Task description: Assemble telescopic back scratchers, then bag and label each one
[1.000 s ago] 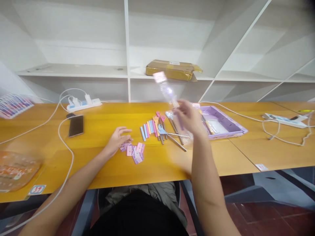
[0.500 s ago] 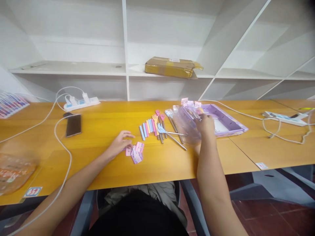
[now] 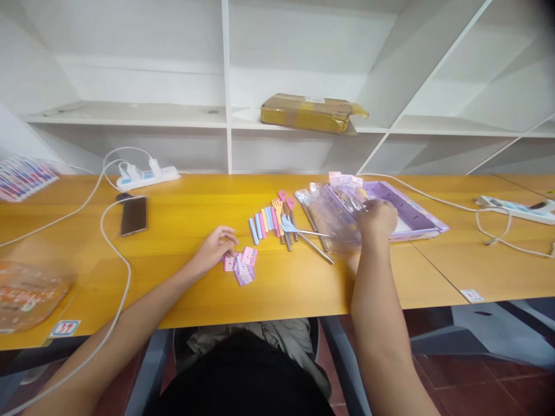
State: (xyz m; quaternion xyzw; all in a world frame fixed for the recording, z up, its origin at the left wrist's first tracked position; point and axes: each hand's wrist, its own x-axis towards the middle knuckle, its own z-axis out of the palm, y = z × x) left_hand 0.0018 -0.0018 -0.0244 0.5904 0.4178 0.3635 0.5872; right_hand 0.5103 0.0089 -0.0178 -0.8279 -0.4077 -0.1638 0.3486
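Note:
My left hand (image 3: pixel 215 247) rests on the table with loosely curved fingers apart, its fingertips at the edge of several small pink and purple cards (image 3: pixel 245 267). My right hand (image 3: pixel 378 219) is closed over clear plastic packs with pink header cards (image 3: pixel 346 179) at the purple tray (image 3: pixel 418 216); its fingertips are partly hidden and appear to grip a packaged back scratcher (image 3: pixel 352 199). Between the hands lie back scratchers with hand-shaped heads, among them a blue one (image 3: pixel 289 224) and a yellow one (image 3: pixel 277 206). A row of pastel handle sleeves (image 3: pixel 263 224) lies left of them.
A phone (image 3: pixel 134 216) and a white power strip (image 3: pixel 150 179) with cables are at the left. An orange bag (image 3: pixel 30 297) lies at the near left. Another power strip (image 3: pixel 515 209) is at the right. A taped cardboard box (image 3: pixel 310 112) sits on the shelf.
My right hand has swung a clear pack with a pink header from above the table down to the purple tray. My left hand stays by the cards; the view shifts slightly.

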